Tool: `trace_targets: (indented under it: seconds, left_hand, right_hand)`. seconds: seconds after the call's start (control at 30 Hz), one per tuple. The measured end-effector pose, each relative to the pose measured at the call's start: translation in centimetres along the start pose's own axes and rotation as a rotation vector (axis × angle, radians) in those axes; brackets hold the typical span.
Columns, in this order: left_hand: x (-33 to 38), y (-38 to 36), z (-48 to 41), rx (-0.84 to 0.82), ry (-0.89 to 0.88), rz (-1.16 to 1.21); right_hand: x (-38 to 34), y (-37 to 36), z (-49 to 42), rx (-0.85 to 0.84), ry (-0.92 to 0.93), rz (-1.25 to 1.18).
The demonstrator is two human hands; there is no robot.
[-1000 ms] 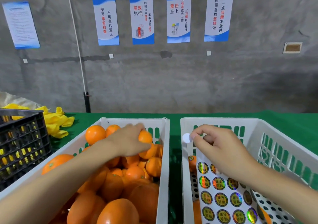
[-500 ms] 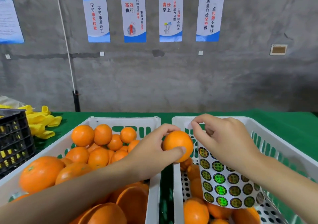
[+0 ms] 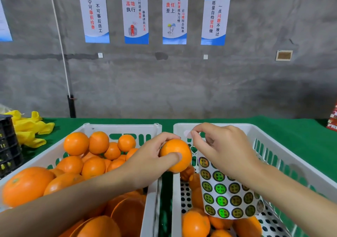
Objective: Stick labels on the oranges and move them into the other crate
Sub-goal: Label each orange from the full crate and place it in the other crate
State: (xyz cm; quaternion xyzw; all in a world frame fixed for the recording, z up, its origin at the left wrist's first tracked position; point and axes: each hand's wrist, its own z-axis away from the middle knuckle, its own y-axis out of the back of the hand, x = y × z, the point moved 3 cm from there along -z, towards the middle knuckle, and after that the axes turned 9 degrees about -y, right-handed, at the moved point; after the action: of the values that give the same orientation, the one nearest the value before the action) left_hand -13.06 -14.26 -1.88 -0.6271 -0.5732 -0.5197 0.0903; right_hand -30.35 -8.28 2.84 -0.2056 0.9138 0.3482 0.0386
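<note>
Far left edge of frame: black crate (image 3: 7, 145), cut off by the border, with what look like yellow gloves (image 3: 27, 127) heaped beside it on the green worktop (image 3: 300, 132). Lower left: left crate (image 3: 120, 127), white and slotted, piled high with loose oranges (image 3: 94, 167). Centre: left hand (image 3: 145, 158), its fingers and thumb curled round one orange (image 3: 176, 154), which is held above the gap between the two crates with a bare patch of skin facing up and to the right. Just right of centre: label (image 3: 187, 133), a small pale disc pinched between thumb and forefinger of the right hand (image 3: 224, 149), near the top of the held fruit but apart from it. Beneath that hand: sticker sheet (image 3: 224, 194), hanging down into the right crate (image 3: 273, 145) (how the other fingers keep hold of it is hidden). Bottom right: a few deposited oranges (image 3: 195, 224) on the perforated floor. Handling note, by judgement: the step in hand is applying the label. The left hand should hold the fruit steady and keep its thumb clear of the bare patch. The right hand should lay the disc down adhesive side first, from one edge, then press it flat with a fingertip so it neither creases nor lifts on the curve. The sheet should not brush the fruit. Only then does the orange go down into the right crate.
</note>
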Motion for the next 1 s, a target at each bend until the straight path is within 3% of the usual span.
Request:
trace_targets:
  seconds: [0.63,0.83,1.0]
  left_hand:
    - [-0.25,-0.37,0.21,0.011,0.032,-0.034]
    - [-0.04,-0.41,0.33,0.020,0.015,0.020]
    - [-0.19,-0.47,0.39,0.007,0.005,0.042]
  right_hand:
    - [-0.16,0.16,0.07,0.063,0.095,-0.006]
    - [-0.23,-0.48,0.45,-0.027,0.258,0.084]
    - [-0.09,-0.79,0.44,-0.063,0.257,0.087]
